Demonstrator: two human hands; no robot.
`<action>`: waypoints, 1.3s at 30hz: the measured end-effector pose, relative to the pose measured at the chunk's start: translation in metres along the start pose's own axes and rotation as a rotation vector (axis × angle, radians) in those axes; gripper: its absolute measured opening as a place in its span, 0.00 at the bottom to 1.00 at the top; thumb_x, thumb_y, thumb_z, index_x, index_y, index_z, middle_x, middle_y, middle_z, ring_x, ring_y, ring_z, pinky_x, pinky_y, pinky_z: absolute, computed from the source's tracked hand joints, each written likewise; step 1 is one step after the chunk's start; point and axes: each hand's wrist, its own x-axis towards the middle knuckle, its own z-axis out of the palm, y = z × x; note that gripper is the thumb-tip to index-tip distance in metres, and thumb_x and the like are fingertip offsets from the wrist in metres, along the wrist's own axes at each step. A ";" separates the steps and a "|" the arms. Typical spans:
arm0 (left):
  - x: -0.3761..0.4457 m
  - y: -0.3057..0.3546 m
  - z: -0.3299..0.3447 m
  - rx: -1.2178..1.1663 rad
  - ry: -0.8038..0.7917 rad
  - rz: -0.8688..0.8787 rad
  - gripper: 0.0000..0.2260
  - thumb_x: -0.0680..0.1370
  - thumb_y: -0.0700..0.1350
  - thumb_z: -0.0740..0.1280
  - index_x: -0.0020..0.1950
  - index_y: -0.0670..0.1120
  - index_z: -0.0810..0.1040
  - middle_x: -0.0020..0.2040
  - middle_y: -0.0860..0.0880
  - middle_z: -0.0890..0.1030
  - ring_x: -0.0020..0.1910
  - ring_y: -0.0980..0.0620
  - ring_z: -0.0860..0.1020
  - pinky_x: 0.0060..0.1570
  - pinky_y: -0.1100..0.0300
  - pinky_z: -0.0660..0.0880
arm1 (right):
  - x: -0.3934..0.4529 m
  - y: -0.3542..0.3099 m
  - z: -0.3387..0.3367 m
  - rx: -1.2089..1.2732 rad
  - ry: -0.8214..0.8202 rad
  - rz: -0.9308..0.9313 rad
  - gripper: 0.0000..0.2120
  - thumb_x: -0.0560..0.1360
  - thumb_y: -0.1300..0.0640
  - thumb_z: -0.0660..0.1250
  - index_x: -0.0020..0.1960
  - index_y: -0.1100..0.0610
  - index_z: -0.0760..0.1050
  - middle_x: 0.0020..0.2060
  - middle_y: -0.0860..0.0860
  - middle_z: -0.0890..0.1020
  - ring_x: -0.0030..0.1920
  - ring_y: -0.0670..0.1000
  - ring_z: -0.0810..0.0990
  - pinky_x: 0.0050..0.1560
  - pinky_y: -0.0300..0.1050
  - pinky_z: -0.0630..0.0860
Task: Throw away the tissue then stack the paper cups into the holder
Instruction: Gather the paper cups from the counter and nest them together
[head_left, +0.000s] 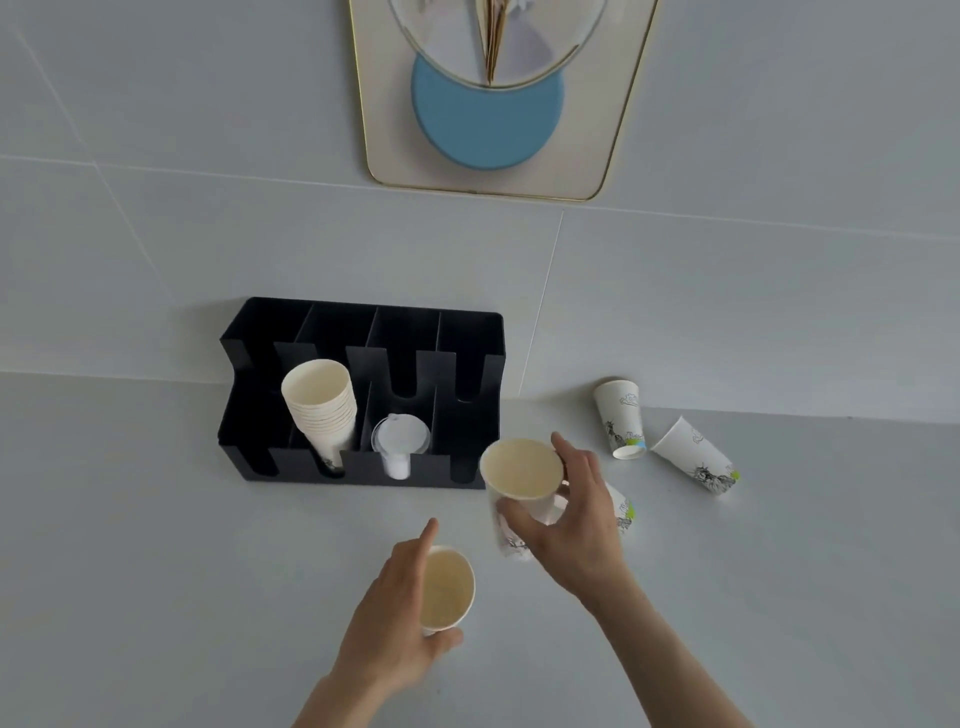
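While both hands grip white, ink-sketched paper cups, left hand (395, 608) one cup (445, 590); right hand (566, 519) another (522, 483).

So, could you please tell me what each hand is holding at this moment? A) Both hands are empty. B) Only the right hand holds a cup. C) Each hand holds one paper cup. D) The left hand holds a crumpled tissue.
C: the left hand grips one white paper cup, and the right hand grips another printed paper cup.
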 end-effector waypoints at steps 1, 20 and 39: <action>0.000 -0.001 0.001 -0.011 0.001 0.000 0.55 0.67 0.57 0.78 0.79 0.62 0.39 0.71 0.61 0.62 0.67 0.56 0.71 0.59 0.59 0.75 | 0.002 -0.012 -0.003 0.085 -0.009 0.011 0.44 0.65 0.45 0.80 0.75 0.52 0.66 0.61 0.44 0.73 0.58 0.45 0.77 0.59 0.41 0.76; 0.007 -0.033 -0.012 -0.276 -0.061 0.042 0.54 0.61 0.60 0.79 0.76 0.66 0.47 0.64 0.65 0.71 0.61 0.56 0.77 0.57 0.56 0.78 | -0.083 0.010 0.067 -0.194 -0.310 0.014 0.40 0.72 0.37 0.72 0.78 0.50 0.63 0.73 0.41 0.70 0.70 0.42 0.70 0.69 0.41 0.70; 0.024 -0.014 0.013 -0.283 0.057 0.025 0.43 0.63 0.57 0.80 0.73 0.66 0.61 0.68 0.70 0.68 0.63 0.68 0.71 0.58 0.64 0.74 | 0.051 0.098 0.010 -0.644 -0.244 0.160 0.39 0.74 0.48 0.75 0.78 0.58 0.61 0.76 0.54 0.68 0.75 0.57 0.66 0.71 0.51 0.66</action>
